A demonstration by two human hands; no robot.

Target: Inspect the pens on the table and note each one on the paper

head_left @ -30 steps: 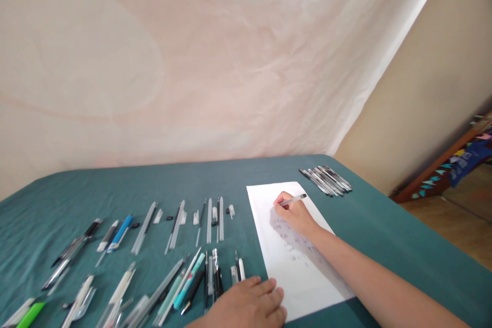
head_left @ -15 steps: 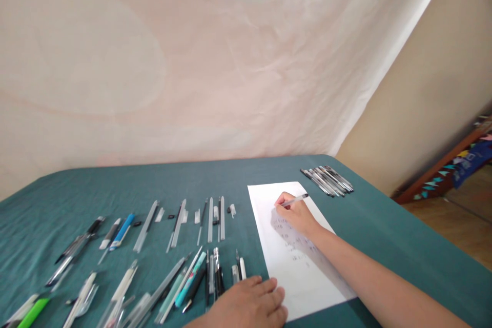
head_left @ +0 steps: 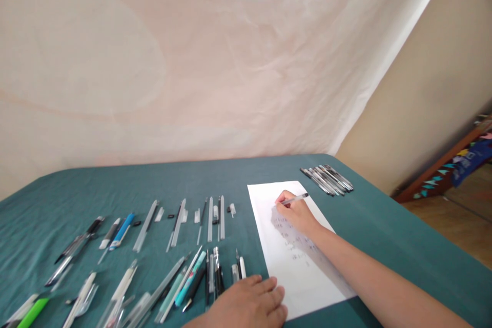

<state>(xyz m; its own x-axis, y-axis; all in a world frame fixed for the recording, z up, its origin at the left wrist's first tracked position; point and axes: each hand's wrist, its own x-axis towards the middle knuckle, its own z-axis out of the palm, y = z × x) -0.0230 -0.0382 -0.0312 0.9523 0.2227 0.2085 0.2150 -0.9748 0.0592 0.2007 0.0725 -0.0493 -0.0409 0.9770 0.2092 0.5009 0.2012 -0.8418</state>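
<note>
My right hand (head_left: 295, 213) pinches a clear pen with a dark end (head_left: 295, 199), its tip against the upper part of a white sheet of paper (head_left: 286, 294). Several lines of small handwriting run down the sheet below and under that hand. Lying flat with its fingers stretched out, my left hand (head_left: 251, 301) rests at the sheet's lower left edge and partly on the cloth. Just beyond its fingers are a white pen part (head_left: 242, 268) and a dark pen (head_left: 218, 271), partly hidden by the hand.
A neat row of pens (head_left: 326, 180) lies beyond the sheet at the right. Pen barrels (head_left: 210, 219), refills and caps are spread across the green tablecloth (head_left: 126, 184) on the left. A blue pen (head_left: 122, 231) and a green one (head_left: 34, 312) are among them. A pale curtain hangs behind.
</note>
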